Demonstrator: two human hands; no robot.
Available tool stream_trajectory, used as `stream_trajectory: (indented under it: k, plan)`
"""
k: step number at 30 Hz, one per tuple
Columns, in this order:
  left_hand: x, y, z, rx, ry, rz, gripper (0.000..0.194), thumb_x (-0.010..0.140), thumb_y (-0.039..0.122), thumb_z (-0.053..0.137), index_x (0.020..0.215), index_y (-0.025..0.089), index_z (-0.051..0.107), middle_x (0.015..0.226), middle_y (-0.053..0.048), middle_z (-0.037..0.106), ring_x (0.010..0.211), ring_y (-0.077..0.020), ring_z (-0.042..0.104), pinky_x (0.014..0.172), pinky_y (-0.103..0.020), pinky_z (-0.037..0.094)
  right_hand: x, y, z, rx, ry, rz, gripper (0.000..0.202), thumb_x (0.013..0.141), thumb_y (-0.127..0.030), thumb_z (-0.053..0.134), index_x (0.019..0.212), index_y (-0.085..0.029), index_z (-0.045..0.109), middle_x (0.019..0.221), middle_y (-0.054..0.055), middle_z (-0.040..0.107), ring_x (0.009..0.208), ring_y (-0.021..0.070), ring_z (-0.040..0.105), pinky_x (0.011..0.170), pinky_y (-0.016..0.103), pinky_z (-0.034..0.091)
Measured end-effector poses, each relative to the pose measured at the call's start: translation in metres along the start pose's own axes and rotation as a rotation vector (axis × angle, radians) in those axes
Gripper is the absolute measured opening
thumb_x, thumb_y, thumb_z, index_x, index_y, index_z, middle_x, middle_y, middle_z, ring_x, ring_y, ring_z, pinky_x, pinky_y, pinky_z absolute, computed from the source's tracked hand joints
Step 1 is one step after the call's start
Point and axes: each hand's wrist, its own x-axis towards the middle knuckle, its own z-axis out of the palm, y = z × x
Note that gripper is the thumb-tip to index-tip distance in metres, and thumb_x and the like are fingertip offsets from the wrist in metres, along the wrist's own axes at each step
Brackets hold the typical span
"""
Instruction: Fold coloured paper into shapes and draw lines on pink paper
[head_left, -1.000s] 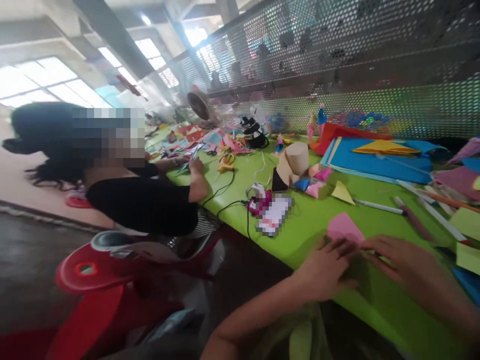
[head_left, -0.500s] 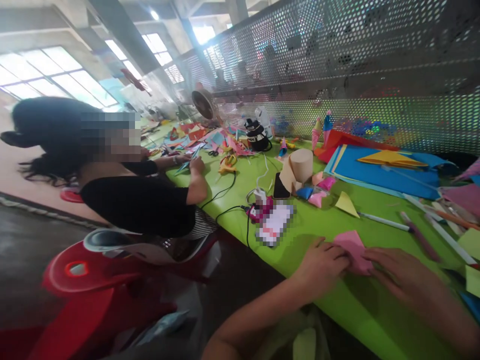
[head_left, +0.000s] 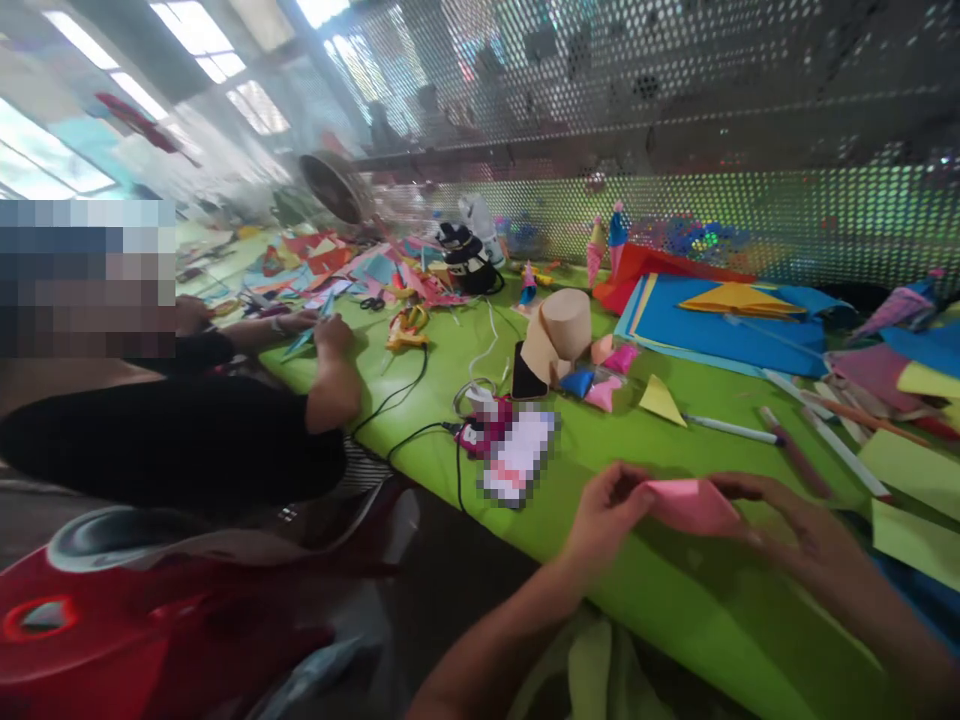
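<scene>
A folded piece of pink paper [head_left: 691, 506] is held between both hands, just above the green table near its front edge. My left hand [head_left: 606, 515] pinches its left end, thumb on the near side. At the paper's right end, my right hand [head_left: 787, 520] grips the corner with bent fingers; part of its hold is hidden. Beyond the hands lie a small folded yellow paper [head_left: 660, 400] and a white pen [head_left: 731, 430]. A phone with a lit screen [head_left: 519, 458] rests left of my left hand.
The green table [head_left: 600, 440] holds a paper roll [head_left: 566, 325], a dark phone [head_left: 529, 372], a pink power strip [head_left: 480, 430] with cables and blue paper sheets [head_left: 720, 335]. Left sits a co-worker in a black top [head_left: 172, 430], near a red chair [head_left: 90, 620]. A perforated metal screen [head_left: 600, 110] stands behind.
The view has swung right. Both hands have lifted the pink paper, which was nearly flat on the table, and tilted it so that its folded side shows.
</scene>
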Motion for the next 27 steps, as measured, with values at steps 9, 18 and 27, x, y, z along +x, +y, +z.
stream_trajectory:
  k: [9,18,27]
  plan:
    - [0.003,0.009,0.009,-0.106,-0.135,-0.096,0.036,0.089,0.045,0.072,0.111,0.017,0.074,0.107,-0.007,0.073,0.098,-0.0189,0.065,0.088,-0.030,0.050,0.004,0.002,0.003,0.276,0.197,0.252,0.039,0.078,-0.060,0.078,0.090,-0.023,0.077,0.087,0.005,0.075,0.080,0.0237,0.069,0.072,0.034,0.055]
    - [0.005,0.006,0.004,-0.065,-0.290,-0.060,0.068,0.079,0.049,0.083,0.133,0.014,0.062,0.114,-0.015,0.071,0.105,-0.0244,0.066,0.086,-0.031,0.053,0.002,0.013,0.008,0.367,0.213,0.287,0.034,0.082,-0.053,0.078,0.097,-0.023,0.073,0.094,0.005,0.074,0.082,0.0222,0.067,0.074,0.034,0.053]
    - [0.006,0.015,0.004,0.278,-0.203,0.239,0.024,0.093,0.026,0.066,0.113,0.018,0.076,0.112,-0.010,0.078,0.105,-0.0233,0.073,0.094,-0.037,0.057,0.003,0.007,0.003,0.223,0.260,0.125,0.016,0.087,-0.041,0.071,0.091,-0.026,0.070,0.099,0.004,0.073,0.095,0.0253,0.067,0.084,0.038,0.052]
